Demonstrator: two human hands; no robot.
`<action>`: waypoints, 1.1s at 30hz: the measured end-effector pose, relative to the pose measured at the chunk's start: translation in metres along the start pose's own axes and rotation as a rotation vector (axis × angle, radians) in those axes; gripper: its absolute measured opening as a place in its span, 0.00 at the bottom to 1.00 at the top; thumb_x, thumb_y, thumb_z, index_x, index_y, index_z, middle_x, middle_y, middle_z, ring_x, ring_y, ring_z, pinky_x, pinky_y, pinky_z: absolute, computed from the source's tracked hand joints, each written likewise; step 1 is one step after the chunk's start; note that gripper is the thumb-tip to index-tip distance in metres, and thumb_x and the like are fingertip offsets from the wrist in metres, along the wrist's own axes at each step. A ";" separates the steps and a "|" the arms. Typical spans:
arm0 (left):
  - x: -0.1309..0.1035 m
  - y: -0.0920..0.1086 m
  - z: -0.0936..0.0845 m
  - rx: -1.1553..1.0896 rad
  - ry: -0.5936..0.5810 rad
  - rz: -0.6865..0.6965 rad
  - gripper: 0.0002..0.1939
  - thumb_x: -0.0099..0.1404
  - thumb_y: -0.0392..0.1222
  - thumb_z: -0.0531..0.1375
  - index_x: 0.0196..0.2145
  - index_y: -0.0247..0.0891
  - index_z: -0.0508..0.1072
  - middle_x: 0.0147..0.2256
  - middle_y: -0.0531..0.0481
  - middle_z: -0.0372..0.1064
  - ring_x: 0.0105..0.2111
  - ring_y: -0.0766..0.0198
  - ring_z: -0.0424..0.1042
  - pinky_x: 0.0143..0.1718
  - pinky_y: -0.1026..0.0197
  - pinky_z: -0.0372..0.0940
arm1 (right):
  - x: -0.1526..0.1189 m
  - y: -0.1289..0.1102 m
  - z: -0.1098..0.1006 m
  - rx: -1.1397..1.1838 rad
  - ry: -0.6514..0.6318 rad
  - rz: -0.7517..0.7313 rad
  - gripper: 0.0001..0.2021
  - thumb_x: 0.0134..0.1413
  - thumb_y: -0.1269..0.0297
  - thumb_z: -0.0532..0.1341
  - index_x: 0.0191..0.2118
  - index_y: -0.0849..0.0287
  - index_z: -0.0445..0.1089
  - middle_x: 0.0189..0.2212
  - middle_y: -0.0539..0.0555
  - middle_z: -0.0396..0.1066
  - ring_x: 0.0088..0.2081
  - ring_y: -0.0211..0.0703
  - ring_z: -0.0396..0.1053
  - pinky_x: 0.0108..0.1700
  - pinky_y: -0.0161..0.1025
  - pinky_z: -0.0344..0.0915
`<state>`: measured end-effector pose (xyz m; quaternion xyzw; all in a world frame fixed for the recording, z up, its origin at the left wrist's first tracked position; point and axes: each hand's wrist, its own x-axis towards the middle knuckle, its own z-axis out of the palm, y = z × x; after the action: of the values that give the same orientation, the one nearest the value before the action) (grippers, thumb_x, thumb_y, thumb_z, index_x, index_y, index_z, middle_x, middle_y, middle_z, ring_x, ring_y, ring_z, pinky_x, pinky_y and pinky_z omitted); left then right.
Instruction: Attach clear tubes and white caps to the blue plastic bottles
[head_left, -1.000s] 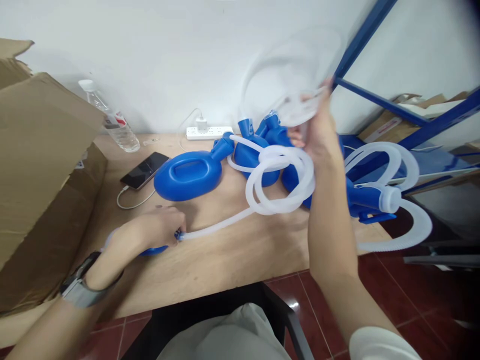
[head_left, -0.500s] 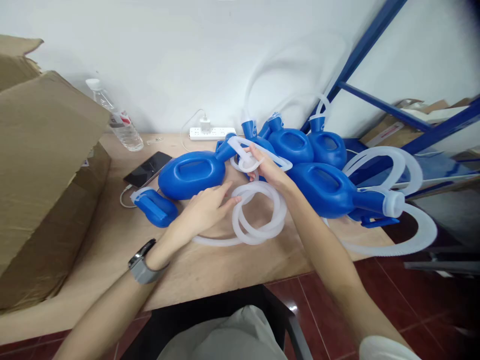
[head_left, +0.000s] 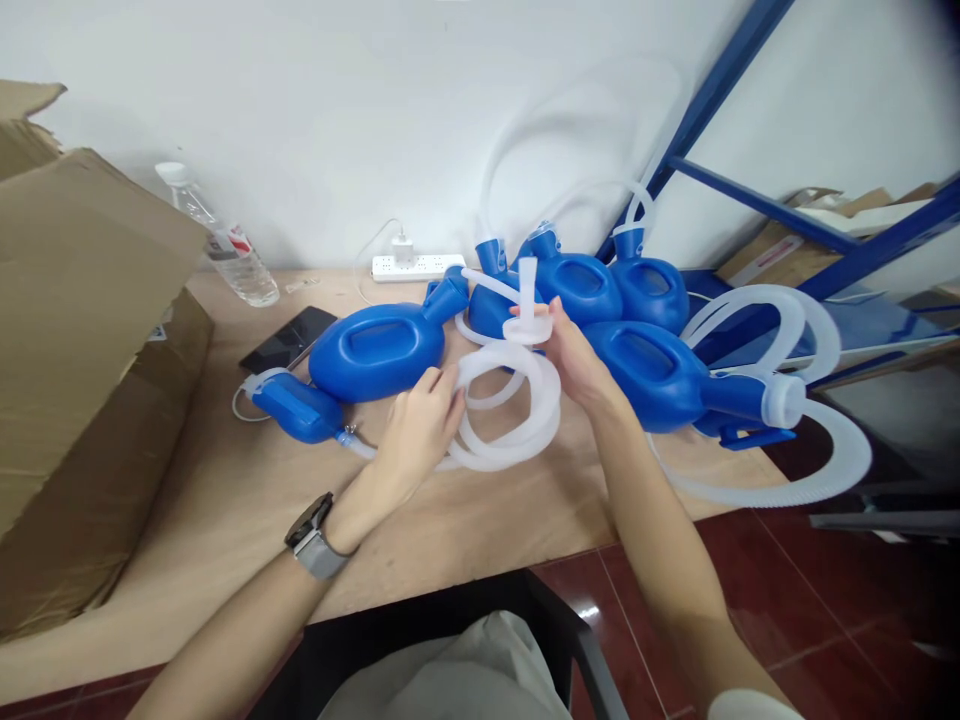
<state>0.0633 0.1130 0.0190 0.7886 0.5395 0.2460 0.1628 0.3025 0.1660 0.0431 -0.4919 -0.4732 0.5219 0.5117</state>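
Note:
My left hand (head_left: 420, 425) is closed on the left side of a coiled translucent hose (head_left: 544, 420) above the table. In my right hand (head_left: 576, 355), thumb and fingers pinch a white round cap (head_left: 525, 330) with a tube standing up from it. A blue plastic jug (head_left: 379, 350) with a moulded handle lies on its side beyond my left hand, its neck pointing right. A smaller blue container (head_left: 296, 405) with a white lid lies left of it, and a hose runs from its fitting toward my left hand. Another blue jug (head_left: 645, 375) lies right of my right hand.
Several more blue jugs (head_left: 581, 290) with hoses stand at the back by the wall. A cardboard box (head_left: 90, 350) fills the left side. Near it are a water bottle (head_left: 244, 265), a phone (head_left: 289, 340) and a power strip (head_left: 442, 267). A blue rack (head_left: 765, 205) stands right.
My right hand has turned the white cap so its tube points up. My left hand has moved right and closed on the coil, and the coil has shifted slightly left and up.

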 end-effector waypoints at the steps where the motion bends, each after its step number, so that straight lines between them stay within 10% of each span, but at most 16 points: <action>1: -0.001 0.000 0.000 0.007 0.023 -0.007 0.22 0.79 0.42 0.55 0.65 0.36 0.74 0.50 0.38 0.76 0.42 0.48 0.80 0.41 0.51 0.72 | -0.008 0.003 -0.004 0.010 0.005 -0.008 0.32 0.52 0.27 0.71 0.48 0.49 0.81 0.40 0.52 0.82 0.40 0.49 0.80 0.35 0.40 0.76; 14: 0.005 -0.003 0.008 -0.344 0.307 -0.049 0.12 0.70 0.42 0.62 0.47 0.40 0.83 0.38 0.48 0.76 0.32 0.60 0.72 0.39 0.55 0.70 | -0.057 0.059 0.023 0.714 0.203 0.308 0.16 0.66 0.43 0.68 0.47 0.49 0.80 0.45 0.51 0.85 0.52 0.52 0.82 0.59 0.55 0.80; 21: 0.002 -0.009 0.018 -0.639 0.347 -0.146 0.12 0.69 0.51 0.64 0.39 0.42 0.84 0.61 0.39 0.71 0.61 0.46 0.73 0.59 0.45 0.71 | -0.071 0.063 0.032 0.941 0.280 0.257 0.11 0.71 0.54 0.60 0.49 0.50 0.79 0.45 0.50 0.85 0.52 0.52 0.82 0.64 0.59 0.77; 29: 0.002 -0.006 0.019 -0.841 0.284 -0.221 0.15 0.66 0.53 0.68 0.44 0.43 0.74 0.45 0.46 0.82 0.36 0.60 0.81 0.35 0.60 0.72 | -0.071 0.075 0.035 0.939 0.217 0.445 0.12 0.67 0.66 0.55 0.43 0.51 0.76 0.43 0.53 0.85 0.55 0.55 0.82 0.64 0.63 0.77; 33: 0.000 -0.003 0.010 -0.766 0.353 -0.266 0.20 0.63 0.51 0.71 0.48 0.44 0.71 0.35 0.53 0.81 0.25 0.65 0.73 0.28 0.63 0.65 | -0.080 0.070 0.037 0.902 0.153 0.496 0.14 0.70 0.54 0.57 0.47 0.51 0.79 0.44 0.56 0.84 0.56 0.59 0.81 0.60 0.64 0.78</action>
<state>0.0666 0.1144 0.0085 0.5411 0.5256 0.5360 0.3791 0.2602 0.0844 -0.0223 -0.3567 -0.0318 0.7419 0.5669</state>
